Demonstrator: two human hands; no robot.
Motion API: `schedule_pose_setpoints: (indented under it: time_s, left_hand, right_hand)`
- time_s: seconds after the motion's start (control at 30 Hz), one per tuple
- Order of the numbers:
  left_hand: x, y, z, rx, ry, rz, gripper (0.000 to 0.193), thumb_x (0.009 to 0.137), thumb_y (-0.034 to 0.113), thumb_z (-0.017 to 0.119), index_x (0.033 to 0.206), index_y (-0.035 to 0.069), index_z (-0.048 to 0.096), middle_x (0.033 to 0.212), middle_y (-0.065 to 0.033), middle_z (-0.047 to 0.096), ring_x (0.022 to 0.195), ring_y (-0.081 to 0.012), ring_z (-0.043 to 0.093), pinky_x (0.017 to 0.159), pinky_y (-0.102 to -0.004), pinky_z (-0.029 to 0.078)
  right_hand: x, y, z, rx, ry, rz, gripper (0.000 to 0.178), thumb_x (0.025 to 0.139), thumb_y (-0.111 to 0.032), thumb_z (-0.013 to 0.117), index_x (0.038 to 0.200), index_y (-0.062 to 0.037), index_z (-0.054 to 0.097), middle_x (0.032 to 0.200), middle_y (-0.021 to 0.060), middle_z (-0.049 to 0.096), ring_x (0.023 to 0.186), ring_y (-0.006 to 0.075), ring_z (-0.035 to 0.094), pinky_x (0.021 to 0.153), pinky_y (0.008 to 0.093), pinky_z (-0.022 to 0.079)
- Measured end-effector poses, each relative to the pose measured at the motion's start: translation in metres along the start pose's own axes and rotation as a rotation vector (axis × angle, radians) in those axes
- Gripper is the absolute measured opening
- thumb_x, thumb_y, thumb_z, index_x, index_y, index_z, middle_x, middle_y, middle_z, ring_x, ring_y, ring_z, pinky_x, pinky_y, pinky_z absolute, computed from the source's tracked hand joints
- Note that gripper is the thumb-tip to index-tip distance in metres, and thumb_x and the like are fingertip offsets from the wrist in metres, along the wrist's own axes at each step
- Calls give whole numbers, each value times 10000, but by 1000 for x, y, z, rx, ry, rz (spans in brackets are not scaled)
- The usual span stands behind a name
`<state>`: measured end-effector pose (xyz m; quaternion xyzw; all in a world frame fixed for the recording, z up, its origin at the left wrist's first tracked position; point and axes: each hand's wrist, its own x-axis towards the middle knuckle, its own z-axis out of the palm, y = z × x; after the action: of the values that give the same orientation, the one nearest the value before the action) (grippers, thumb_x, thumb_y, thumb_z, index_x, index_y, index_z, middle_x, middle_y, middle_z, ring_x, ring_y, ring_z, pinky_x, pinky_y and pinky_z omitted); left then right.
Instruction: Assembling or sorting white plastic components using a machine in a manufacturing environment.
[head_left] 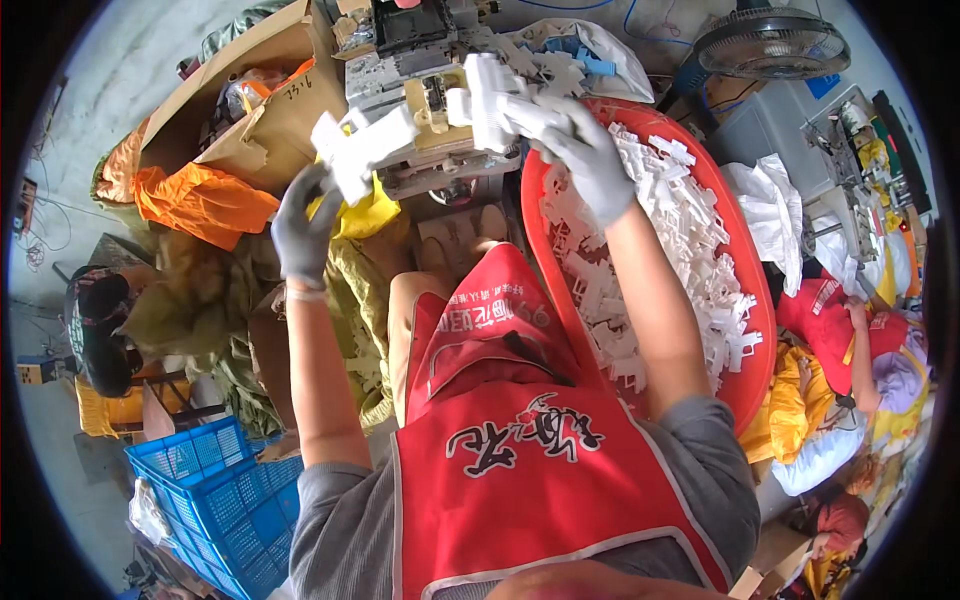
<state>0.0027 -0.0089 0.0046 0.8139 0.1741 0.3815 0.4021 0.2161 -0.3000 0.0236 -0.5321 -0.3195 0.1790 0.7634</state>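
— What is being held at the centre of the scene?

— Two white plastic parts are being held up in front of a small bench machine (425,85) on the far side. One white part (360,150) is being gripped by the gloved left hand (303,232), fingers closed around its lower end. A second white part (490,100) is being clasped tightly by the gloved right hand (585,150) and pressed close to the machine — whether it is touching cannot be told.

— And what is being kept around them?

— A red tub (545,250) heaped with similar white pieces is being kept just right of the lap, under the right forearm. A yellow bag (365,215) is hanging below the machine. Cardboard boxes (270,110) and orange cloth (200,200) are lying to the far left, a blue crate (215,490) near left, and a fan (770,45) far right.
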Motion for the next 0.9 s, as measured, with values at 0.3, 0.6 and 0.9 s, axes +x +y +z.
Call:
schedule_pose_setpoints:
  time_s: [0.3,0.6,0.9]
  left_hand:
    - [-151,-68,-88,-51,178,-371,280,863,164,651,1094,10,615,1039,-71,648,929,-113,590,840,-241,465]
    - [-227,-135,-103,349,-41,-542,338,907,233,579,1163,14,591,1120,-118,631,1025,-208,584,883,-299,449]
    - [-247,-145,-91,327,-340,-584,334,884,202,600,1144,-7,597,1101,-124,650,1001,-180,618,869,-283,476]
  right_hand:
    - [60,13,14,-491,-298,171,309,887,-112,593,1195,-120,608,960,24,630,595,40,478,546,194,434]
    - [-35,66,-89,-786,114,243,398,910,-351,561,1237,-124,568,1000,49,625,772,92,544,683,255,497]
    - [-181,295,-167,-1485,-36,954,402,944,-241,376,1327,-160,467,1380,136,441,1210,383,466,1017,416,390]
